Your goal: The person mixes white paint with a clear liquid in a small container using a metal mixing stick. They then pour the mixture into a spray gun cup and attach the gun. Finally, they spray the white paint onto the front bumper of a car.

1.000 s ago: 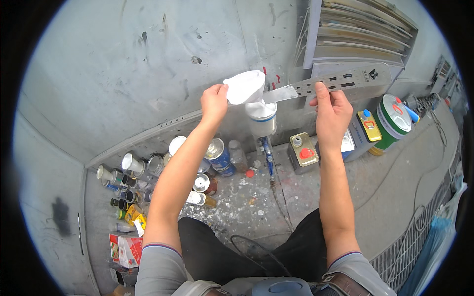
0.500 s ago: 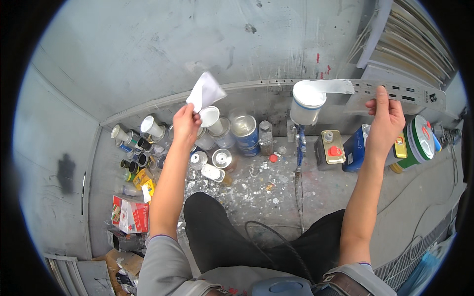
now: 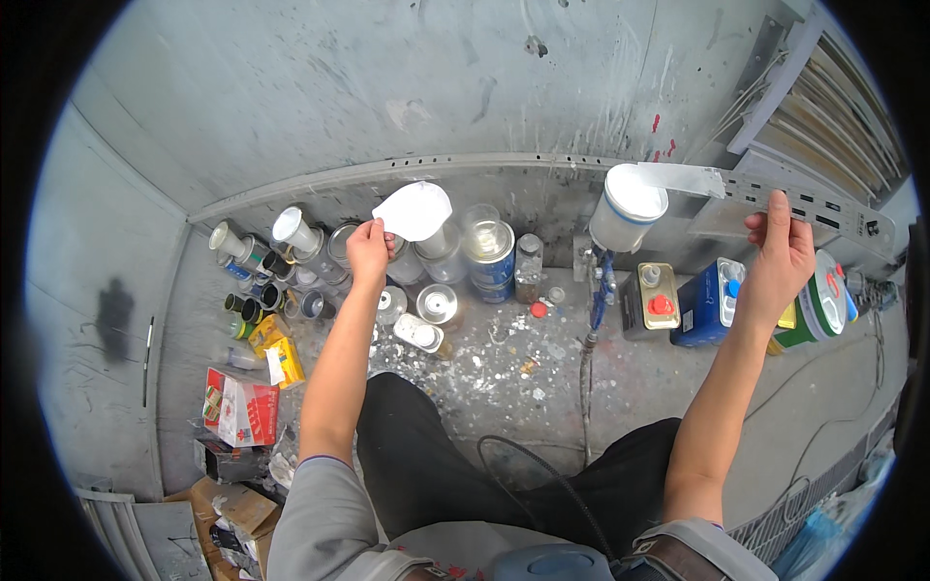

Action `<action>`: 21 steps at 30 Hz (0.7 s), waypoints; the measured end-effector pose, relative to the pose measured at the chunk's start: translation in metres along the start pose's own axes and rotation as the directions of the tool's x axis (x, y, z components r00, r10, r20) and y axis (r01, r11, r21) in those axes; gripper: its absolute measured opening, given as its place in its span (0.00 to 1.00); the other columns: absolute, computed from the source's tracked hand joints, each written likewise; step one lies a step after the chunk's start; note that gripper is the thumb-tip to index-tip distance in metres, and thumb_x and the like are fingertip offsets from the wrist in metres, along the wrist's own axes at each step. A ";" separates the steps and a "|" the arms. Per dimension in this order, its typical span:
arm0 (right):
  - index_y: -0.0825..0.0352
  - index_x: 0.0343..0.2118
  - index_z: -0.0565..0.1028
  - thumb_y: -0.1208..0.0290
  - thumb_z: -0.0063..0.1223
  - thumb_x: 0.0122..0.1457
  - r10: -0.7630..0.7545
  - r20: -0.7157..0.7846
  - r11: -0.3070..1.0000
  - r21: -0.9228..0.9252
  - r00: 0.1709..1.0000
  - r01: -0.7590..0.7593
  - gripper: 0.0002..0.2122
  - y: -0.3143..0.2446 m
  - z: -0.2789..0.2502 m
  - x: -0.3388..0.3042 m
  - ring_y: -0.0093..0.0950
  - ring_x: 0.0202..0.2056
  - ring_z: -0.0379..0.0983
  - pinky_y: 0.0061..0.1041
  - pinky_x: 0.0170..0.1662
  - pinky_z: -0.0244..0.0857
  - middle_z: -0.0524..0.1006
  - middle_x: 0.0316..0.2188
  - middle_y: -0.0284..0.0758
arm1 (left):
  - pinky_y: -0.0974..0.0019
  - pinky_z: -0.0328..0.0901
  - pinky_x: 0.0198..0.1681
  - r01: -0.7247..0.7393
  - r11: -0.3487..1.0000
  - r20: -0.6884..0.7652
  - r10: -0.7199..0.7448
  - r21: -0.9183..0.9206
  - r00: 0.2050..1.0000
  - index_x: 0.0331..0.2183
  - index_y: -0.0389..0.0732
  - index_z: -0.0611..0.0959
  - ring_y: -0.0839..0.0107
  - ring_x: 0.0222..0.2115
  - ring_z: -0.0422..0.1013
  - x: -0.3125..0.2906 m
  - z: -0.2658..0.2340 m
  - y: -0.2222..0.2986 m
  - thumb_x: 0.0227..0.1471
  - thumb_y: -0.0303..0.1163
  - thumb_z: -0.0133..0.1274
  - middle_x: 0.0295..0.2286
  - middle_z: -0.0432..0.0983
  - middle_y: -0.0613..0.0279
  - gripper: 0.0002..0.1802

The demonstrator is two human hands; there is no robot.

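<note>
White paper cone (image 3: 415, 210) pinched at its lower edge in closed left hand (image 3: 369, 249), held up apart from the paint cup, above the cans along the floor's wall edge. Right hand (image 3: 783, 254) wrapped shut around grey perforated metal strip (image 3: 775, 193), white paint cup (image 3: 627, 206) hanging at its far end over spattered floor (image 3: 504, 368). Cone not yet at the cup; seemingly early, with nothing visibly poured.
</note>
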State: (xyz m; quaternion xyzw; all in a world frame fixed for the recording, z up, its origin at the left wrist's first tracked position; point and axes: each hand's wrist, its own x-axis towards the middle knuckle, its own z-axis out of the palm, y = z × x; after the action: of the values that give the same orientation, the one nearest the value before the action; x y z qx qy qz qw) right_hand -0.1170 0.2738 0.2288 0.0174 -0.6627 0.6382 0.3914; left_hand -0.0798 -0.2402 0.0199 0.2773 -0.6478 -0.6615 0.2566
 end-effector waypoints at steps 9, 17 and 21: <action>0.67 0.26 0.77 0.62 0.64 0.67 0.007 0.054 1.000 0.008 0.999 -0.007 0.15 -0.007 -0.001 -0.003 0.14 0.26 0.68 0.17 0.33 0.62 0.79 0.23 0.29 | 0.70 0.66 0.24 -0.067 0.998 -0.131 0.066 -0.001 0.989 0.42 0.35 0.81 0.80 0.19 0.63 -0.032 -0.017 0.025 0.71 0.45 0.48 0.22 0.68 0.70 0.21; 0.70 0.26 0.77 0.66 0.64 0.65 -0.025 0.182 1.000 0.000 0.983 0.026 0.14 -0.016 -0.003 0.029 0.13 0.24 0.64 0.18 0.28 0.56 0.75 0.20 0.27 | 0.51 0.74 0.35 0.078 0.445 0.386 0.659 -0.892 0.645 0.23 0.43 0.75 0.72 0.16 0.63 -0.248 0.038 0.250 0.74 0.47 0.39 0.19 0.67 0.64 0.29; 0.71 0.25 0.77 0.64 0.64 0.63 -0.064 0.352 0.985 -0.130 0.934 0.117 0.16 -0.015 0.018 0.052 0.15 0.24 0.69 0.20 0.29 0.60 0.75 0.19 0.29 | 0.59 0.66 0.11 0.492 0.203 0.427 0.812 -0.846 0.398 0.11 0.29 0.76 0.70 0.07 0.60 -0.316 0.063 0.311 0.65 0.31 0.39 0.11 0.69 0.54 0.32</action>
State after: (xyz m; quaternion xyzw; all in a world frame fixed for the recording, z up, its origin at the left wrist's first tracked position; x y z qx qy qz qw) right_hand -0.1542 0.2800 0.2719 0.1308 -0.7655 0.5552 0.2977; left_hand 0.0957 0.0164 0.3418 -0.4427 -0.1351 -0.8840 0.0659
